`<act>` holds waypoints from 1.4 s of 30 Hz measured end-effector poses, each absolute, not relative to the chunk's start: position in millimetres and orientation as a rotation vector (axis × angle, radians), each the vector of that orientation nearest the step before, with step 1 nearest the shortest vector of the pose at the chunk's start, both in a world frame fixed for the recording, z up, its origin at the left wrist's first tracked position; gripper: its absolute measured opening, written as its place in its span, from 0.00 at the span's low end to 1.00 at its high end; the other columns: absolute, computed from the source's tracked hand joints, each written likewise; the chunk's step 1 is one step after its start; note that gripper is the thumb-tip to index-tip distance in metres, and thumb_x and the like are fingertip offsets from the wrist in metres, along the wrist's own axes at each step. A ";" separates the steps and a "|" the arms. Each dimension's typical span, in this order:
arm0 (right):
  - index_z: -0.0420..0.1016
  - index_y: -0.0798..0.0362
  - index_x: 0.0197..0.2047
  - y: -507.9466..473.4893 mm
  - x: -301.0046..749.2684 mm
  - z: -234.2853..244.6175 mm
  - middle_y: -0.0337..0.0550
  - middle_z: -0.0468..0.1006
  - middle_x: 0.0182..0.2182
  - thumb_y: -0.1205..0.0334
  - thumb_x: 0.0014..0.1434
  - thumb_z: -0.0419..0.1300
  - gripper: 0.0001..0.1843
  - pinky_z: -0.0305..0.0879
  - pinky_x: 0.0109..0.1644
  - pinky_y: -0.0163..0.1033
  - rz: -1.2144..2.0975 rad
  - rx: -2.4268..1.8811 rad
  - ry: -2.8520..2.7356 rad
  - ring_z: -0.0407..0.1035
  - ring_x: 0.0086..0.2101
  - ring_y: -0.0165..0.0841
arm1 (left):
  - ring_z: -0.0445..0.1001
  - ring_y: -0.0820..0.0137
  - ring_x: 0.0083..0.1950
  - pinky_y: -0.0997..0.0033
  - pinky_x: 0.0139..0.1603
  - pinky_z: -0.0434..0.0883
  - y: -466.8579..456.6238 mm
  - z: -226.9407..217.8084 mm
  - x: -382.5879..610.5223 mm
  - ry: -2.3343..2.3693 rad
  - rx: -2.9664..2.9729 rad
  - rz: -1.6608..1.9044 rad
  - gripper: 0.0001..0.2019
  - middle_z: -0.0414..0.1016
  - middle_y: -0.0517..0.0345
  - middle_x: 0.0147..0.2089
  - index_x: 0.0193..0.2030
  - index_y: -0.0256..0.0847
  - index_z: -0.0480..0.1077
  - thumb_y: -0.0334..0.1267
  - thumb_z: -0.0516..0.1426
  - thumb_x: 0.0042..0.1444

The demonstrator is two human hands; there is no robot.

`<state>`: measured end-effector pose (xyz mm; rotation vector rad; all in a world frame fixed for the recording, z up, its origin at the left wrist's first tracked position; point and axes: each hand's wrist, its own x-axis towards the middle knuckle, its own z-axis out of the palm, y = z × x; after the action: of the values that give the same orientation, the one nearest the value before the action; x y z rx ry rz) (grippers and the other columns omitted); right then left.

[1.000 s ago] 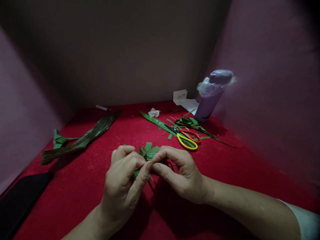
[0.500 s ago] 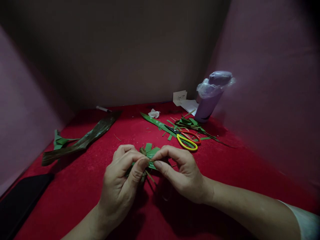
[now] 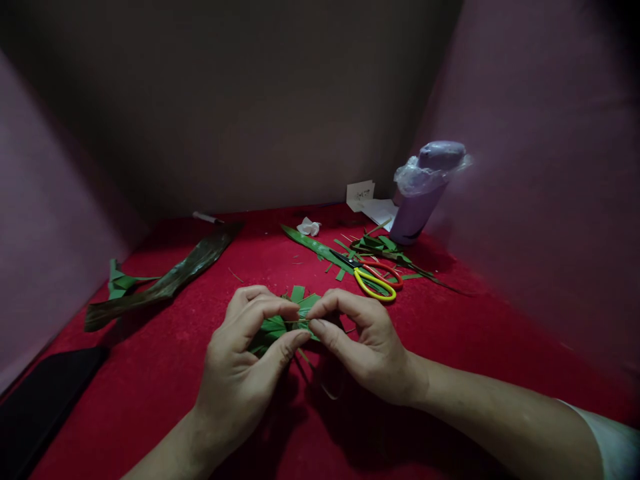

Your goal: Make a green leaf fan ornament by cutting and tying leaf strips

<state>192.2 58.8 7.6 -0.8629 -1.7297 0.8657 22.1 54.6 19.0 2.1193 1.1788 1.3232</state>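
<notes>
A green leaf piece [image 3: 273,331], made of folded or crossed strips, lies between my two hands. My left hand [image 3: 245,363] is around its left side with thumb and index finger spread apart; its other fingers are partly hidden. My right hand [image 3: 367,347] is closed, thumb and index fingertip pinching a thin tan strand [image 3: 296,322] that runs across the leaf piece. Below hangs a loose thin fibre [image 3: 327,393]. Beyond my right hand lie scissors [image 3: 375,283] with one red and one yellow handle.
On the red cloth [image 3: 165,400] are a long leaf [image 3: 195,267], leaf scraps [image 3: 385,250], crumpled white tissue [image 3: 309,227] and a pen-like object [image 3: 206,218]. A purple container [image 3: 417,210] with plastic over its top stands by white cards [image 3: 361,195]. A black flat object [image 3: 45,400] lies front left.
My left thumb and index finger have parted from their pinch, the thumb dropping slightly, and more of the leaf piece and strand shows. My right hand keeps its pinch, nearly still.
</notes>
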 end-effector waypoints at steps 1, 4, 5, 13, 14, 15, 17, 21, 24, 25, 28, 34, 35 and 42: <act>0.69 0.54 0.34 58.9 192.2 7.8 0.39 0.71 0.26 0.66 0.58 0.55 0.03 0.64 0.31 0.34 0.873 -0.868 -1.722 0.65 0.27 0.27 | 0.66 0.67 0.43 0.66 0.41 0.65 54.1 19.5 21.9 1.200 2.104 1.326 0.08 0.67 0.57 0.37 0.38 0.44 0.70 0.31 0.60 0.50; 0.69 0.54 0.33 59.7 192.1 8.6 0.38 0.71 0.25 0.66 0.57 0.55 0.03 0.63 0.30 0.34 0.870 -0.879 -1.703 0.64 0.26 0.27 | 0.66 0.67 0.43 0.66 0.41 0.65 53.3 19.2 20.3 1.232 2.075 1.333 0.08 0.67 0.57 0.37 0.37 0.44 0.70 0.32 0.60 0.49; 0.69 0.54 0.33 60.0 192.1 8.6 0.38 0.71 0.25 0.66 0.57 0.55 0.03 0.63 0.30 0.34 0.866 -0.879 -1.703 0.64 0.26 0.27 | 0.66 0.67 0.43 0.66 0.41 0.65 53.3 18.6 19.5 1.235 2.073 1.340 0.07 0.67 0.58 0.37 0.37 0.44 0.70 0.32 0.60 0.50; 0.70 0.54 0.34 60.5 193.2 7.9 0.38 0.72 0.27 0.65 0.57 0.56 0.03 0.64 0.33 0.35 0.865 -0.858 -1.702 0.65 0.28 0.28 | 0.66 0.67 0.40 0.65 0.39 0.65 55.5 17.3 18.3 1.178 2.100 1.378 0.05 0.69 0.60 0.31 0.32 0.45 0.71 0.29 0.58 0.52; 0.71 0.53 0.35 62.0 193.9 8.1 0.38 0.72 0.27 0.64 0.59 0.55 0.05 0.64 0.34 0.35 0.892 -0.849 -1.682 0.66 0.29 0.28 | 0.66 0.67 0.40 0.66 0.39 0.65 55.6 18.1 18.5 1.185 2.092 1.396 0.06 0.69 0.60 0.31 0.32 0.45 0.71 0.29 0.58 0.52; 0.71 0.53 0.36 64.2 194.6 8.3 0.39 0.72 0.28 0.62 0.60 0.53 0.07 0.64 0.34 0.35 0.923 -0.841 -1.648 0.66 0.30 0.28 | 0.66 0.68 0.40 0.66 0.39 0.65 55.7 19.0 18.6 1.195 2.080 1.413 0.06 0.69 0.60 0.32 0.33 0.45 0.71 0.28 0.58 0.51; 0.72 0.53 0.37 70.9 196.1 7.5 0.40 0.73 0.30 0.60 0.63 0.49 0.12 0.64 0.36 0.35 0.989 -0.859 -1.552 0.67 0.32 0.28 | 0.67 0.68 0.40 0.66 0.39 0.66 55.8 20.7 18.7 1.201 2.070 1.438 0.07 0.70 0.60 0.32 0.33 0.45 0.71 0.28 0.59 0.51; 0.73 0.55 0.33 84.9 198.1 0.3 0.38 0.73 0.27 0.62 0.58 0.55 0.07 0.63 0.32 0.34 1.066 -1.003 -1.560 0.66 0.28 0.27 | 0.67 0.68 0.39 0.65 0.39 0.66 56.9 21.9 19.0 1.163 2.149 1.416 0.07 0.71 0.61 0.31 0.32 0.45 0.71 0.27 0.59 0.50; 0.74 0.54 0.34 87.7 198.0 -7.4 0.39 0.72 0.28 0.61 0.53 0.62 0.06 0.61 0.34 0.35 0.851 -1.030 -1.849 0.65 0.30 0.29 | 0.67 0.68 0.39 0.65 0.40 0.67 59.0 20.6 18.3 1.168 2.193 1.415 0.08 0.72 0.61 0.31 0.33 0.45 0.72 0.27 0.59 0.50; 0.75 0.53 0.34 87.4 197.7 -9.9 0.40 0.72 0.29 0.60 0.53 0.63 0.07 0.60 0.35 0.35 0.735 -1.019 -1.940 0.65 0.31 0.29 | 0.67 0.68 0.39 0.65 0.40 0.67 59.5 20.2 17.7 1.171 2.205 1.414 0.08 0.73 0.61 0.31 0.33 0.45 0.72 0.27 0.60 0.50; 0.74 0.53 0.34 85.6 196.7 -16.0 0.41 0.71 0.28 0.59 0.57 0.59 0.07 0.58 0.35 0.36 0.454 -1.014 -2.091 0.63 0.31 0.30 | 0.68 0.68 0.41 0.64 0.43 0.66 59.4 21.3 16.2 1.205 2.219 1.423 0.09 0.74 0.61 0.34 0.37 0.47 0.73 0.29 0.60 0.50; 0.71 0.53 0.30 85.5 196.7 -19.9 0.40 0.70 0.26 0.65 0.57 0.55 0.05 0.57 0.36 0.36 0.304 -0.987 -2.163 0.62 0.28 0.29 | 0.70 0.68 0.42 0.62 0.48 0.65 56.4 34.5 17.8 1.487 1.759 1.684 0.08 0.74 0.58 0.39 0.41 0.44 0.72 0.36 0.57 0.54; 0.71 0.53 0.29 86.0 196.6 -19.2 0.39 0.69 0.25 0.66 0.57 0.55 0.06 0.57 0.36 0.36 0.334 -0.983 -2.137 0.62 0.28 0.29 | 0.70 0.69 0.41 0.63 0.48 0.65 58.1 36.9 17.7 1.493 1.631 1.771 0.07 0.73 0.58 0.38 0.40 0.43 0.72 0.36 0.56 0.54; 0.69 0.54 0.26 97.5 197.4 -16.0 0.35 0.68 0.21 0.59 0.50 0.61 0.08 0.56 0.27 0.32 1.268 -0.931 -1.342 0.60 0.22 0.25 | 0.68 0.75 0.33 0.71 0.41 0.66 77.1 39.1 6.5 1.368 1.006 2.056 0.07 0.69 0.64 0.30 0.33 0.41 0.69 0.28 0.61 0.46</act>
<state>197.4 97.5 -16.0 -0.9307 -1.3417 1.2679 6.5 77.1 39.1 1.0061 1.3677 2.0557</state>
